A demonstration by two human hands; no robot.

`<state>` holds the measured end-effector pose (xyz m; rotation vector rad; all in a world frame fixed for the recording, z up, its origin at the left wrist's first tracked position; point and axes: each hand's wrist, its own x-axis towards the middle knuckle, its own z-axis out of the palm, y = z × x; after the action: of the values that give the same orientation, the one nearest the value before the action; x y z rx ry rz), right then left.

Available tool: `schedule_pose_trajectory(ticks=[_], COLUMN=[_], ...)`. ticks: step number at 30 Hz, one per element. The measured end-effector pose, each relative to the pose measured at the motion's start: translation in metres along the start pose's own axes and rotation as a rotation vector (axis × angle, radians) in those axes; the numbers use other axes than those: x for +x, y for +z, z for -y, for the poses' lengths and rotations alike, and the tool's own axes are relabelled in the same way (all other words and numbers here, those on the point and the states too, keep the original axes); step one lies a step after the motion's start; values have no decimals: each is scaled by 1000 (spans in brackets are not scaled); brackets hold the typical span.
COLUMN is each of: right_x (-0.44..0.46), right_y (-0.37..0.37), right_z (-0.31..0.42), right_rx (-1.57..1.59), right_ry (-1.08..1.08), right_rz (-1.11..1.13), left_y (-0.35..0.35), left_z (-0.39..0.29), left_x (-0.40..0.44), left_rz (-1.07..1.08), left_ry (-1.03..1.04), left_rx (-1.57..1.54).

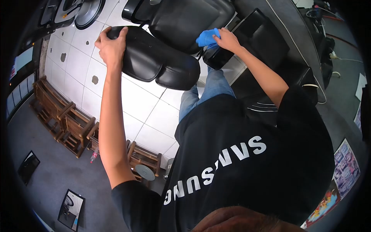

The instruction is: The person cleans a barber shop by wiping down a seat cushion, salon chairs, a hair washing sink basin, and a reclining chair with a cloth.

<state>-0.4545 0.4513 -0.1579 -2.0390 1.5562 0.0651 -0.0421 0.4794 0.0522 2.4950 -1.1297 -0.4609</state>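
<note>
My left hand (111,47) grips the far left end of a black padded chair backrest (143,58), its thumb on the near side and its fingers bent over the edge. The backrest has a glossy cover with a seam near its right part. In my right hand (228,39) is a bunched blue cloth (208,38), held against the end of a black armrest (217,58). Beyond the backrest lies the dark chair seat (189,23). Parts of my fingers on both sides are hidden.
White floor tiles (148,112) with dark worn spots lie under the chair. Brown wooden chairs (73,125) line the left wall. A round metal base (91,13) stands at upper left. A black sofa-like seat (286,79) is close on my right, with a white cable (295,44) behind it.
</note>
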Motion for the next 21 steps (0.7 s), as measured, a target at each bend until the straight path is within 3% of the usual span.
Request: schedule_pose_trajectory(ticks=[4,7,8,11,12,15,18,21], right_x=[-62,-105,-121,-162,-167,-174,-136,-93], right_y=[-2,17,27,51,78,111,187,175], right_z=[10,8,5,-8,-34,-77,-143,-164], right_rx=[414,629,650,849,659,1020,642,661], right_ry=[54,442,424,509,388,854,971,1057], right_rz=[-479,-622,-778,-919,-961,-352,-299,143], left_y=[-10,-4,-2,0,0,0,-2,-7], left_z=[2,17,22,23,23,22,24,12], left_x=[14,23,25,26,26,23,19,11], left_rz=[192,209,207,188,182,169,165,172], left_ry=[-59,-11,13,39,53,58,82,52], left_rx=[16,8,9,11,1,-8,-46,-62])
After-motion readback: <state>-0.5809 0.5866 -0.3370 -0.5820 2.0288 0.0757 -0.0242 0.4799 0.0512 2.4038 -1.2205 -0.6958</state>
